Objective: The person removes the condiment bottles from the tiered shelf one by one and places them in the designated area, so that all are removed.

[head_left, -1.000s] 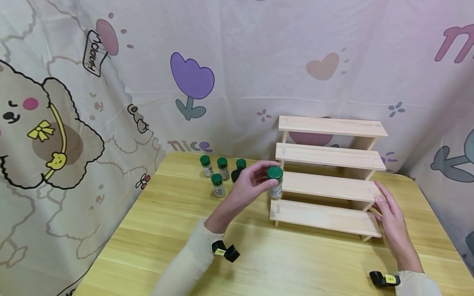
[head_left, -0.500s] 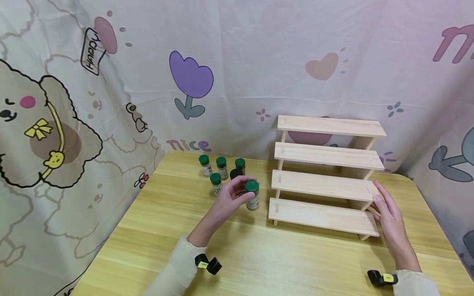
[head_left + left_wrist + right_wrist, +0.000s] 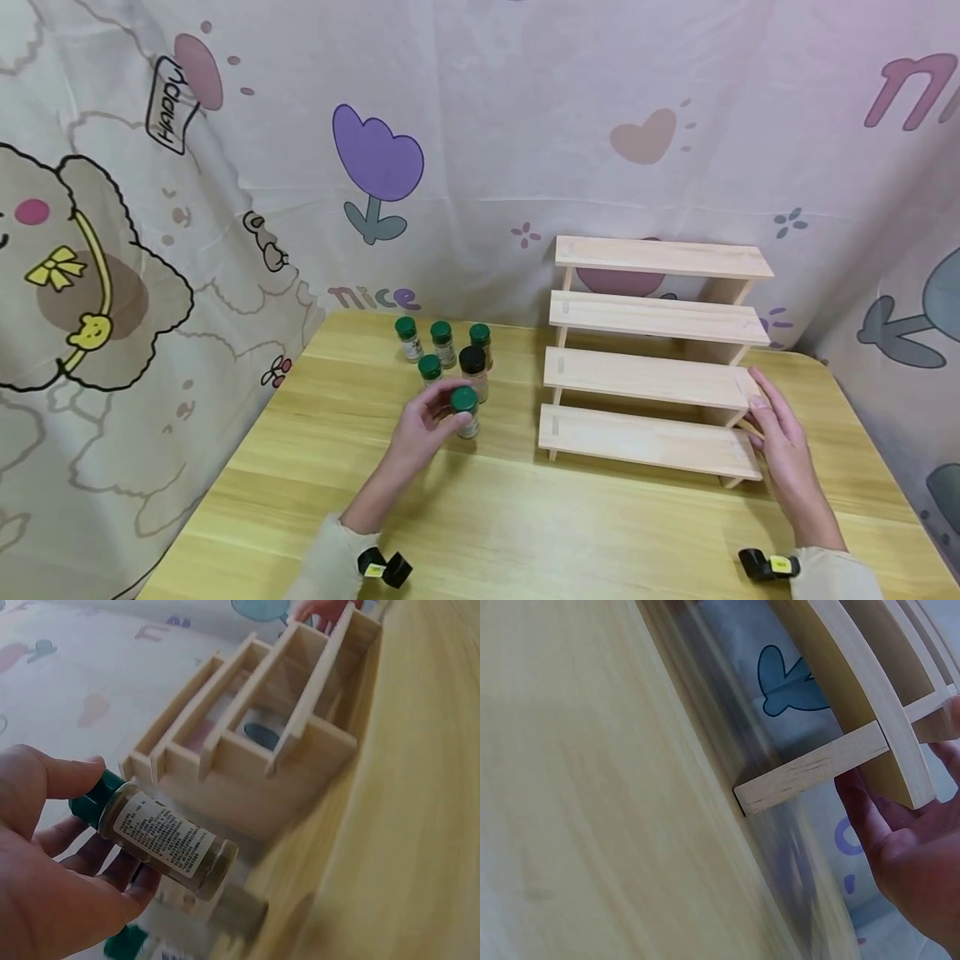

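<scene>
My left hand point(image 3: 417, 432) holds a spice jar point(image 3: 465, 402) by its green cap, between thumb and fingers. In the left wrist view the spice jar point(image 3: 166, 834) is tilted, a printed white label facing the camera. Just behind it on the table are a black-capped jar point(image 3: 474, 371) and several green-capped jars point(image 3: 442, 343); one is partly hidden by my fingers. My right hand point(image 3: 786, 446) grips the right end of a stepped wooden shelf rack point(image 3: 648, 375). In the right wrist view, fingers of the right hand point(image 3: 911, 844) bend round the end of a board.
The rack stands on a light wooden table point(image 3: 525, 525), toward its back right, its tiers bare. A patterned cloth point(image 3: 480, 150) hangs behind the table and along the left side. Each wrist wears a small black camera.
My left hand has carried the jar leftward and down, from beside the rack's left end to in front of the other jars. The right hand stays on the rack; the head view has shifted slightly.
</scene>
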A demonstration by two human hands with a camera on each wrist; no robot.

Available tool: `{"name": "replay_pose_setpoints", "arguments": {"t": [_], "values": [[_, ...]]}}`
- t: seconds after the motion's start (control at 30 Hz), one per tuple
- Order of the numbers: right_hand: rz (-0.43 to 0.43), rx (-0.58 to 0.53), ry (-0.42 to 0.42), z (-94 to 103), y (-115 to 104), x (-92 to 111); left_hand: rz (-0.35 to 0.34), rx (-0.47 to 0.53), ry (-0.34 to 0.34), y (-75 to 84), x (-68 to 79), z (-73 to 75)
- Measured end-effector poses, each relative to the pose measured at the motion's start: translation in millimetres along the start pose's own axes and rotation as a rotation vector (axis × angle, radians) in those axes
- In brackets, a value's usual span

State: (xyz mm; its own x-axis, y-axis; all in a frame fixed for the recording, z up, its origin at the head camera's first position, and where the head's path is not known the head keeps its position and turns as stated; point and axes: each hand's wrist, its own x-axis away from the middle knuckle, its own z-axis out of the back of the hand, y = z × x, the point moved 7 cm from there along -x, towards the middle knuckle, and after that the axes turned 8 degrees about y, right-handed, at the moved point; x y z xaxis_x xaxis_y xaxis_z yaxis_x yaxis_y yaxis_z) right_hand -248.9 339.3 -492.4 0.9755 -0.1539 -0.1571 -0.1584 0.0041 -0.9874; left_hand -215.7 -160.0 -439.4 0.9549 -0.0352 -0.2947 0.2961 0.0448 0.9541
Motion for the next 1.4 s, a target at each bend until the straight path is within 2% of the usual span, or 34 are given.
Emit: {"name": "replay_pose_setpoints", "arguments": {"t": [0.27,0.37,0.57,0.77,0.93,1.17,1.27,1.4], "values": [[0.023,0.012,-0.004,-1.3,-2,0,0.12,0.0,0.106,-12.3,13.6,40.3],[0.021,0.01,-0.005,-1.4,-1,1,0.145,-0.009,0.15,-16.0,16.4,56.2],[0.021,0.015,0.008,0.9,-1,2,0.129,-0.053,0.212,-23.3,11.4,84.6],[0.008,0.026,0.009,0.0,-1,2,0.124,-0.103,0.249,-31.3,0.0,108.6],[-0.005,0.056,0.012,-1.9,-1,2,0.147,-0.106,0.258,-40.8,-12.6,121.4],[-0.022,0.093,0.014,-3.7,1,1,0.204,-0.05,0.267,-54.7,-26.1,131.3],[-0.02,0.087,0.016,-3.7,0,0,0.205,-0.044,0.267,-58.8,-30.2,132.4],[-0.014,0.102,0.025,-1.8,-1,1,0.184,-0.043,0.233,-64.4,-34.6,129.2]]}}
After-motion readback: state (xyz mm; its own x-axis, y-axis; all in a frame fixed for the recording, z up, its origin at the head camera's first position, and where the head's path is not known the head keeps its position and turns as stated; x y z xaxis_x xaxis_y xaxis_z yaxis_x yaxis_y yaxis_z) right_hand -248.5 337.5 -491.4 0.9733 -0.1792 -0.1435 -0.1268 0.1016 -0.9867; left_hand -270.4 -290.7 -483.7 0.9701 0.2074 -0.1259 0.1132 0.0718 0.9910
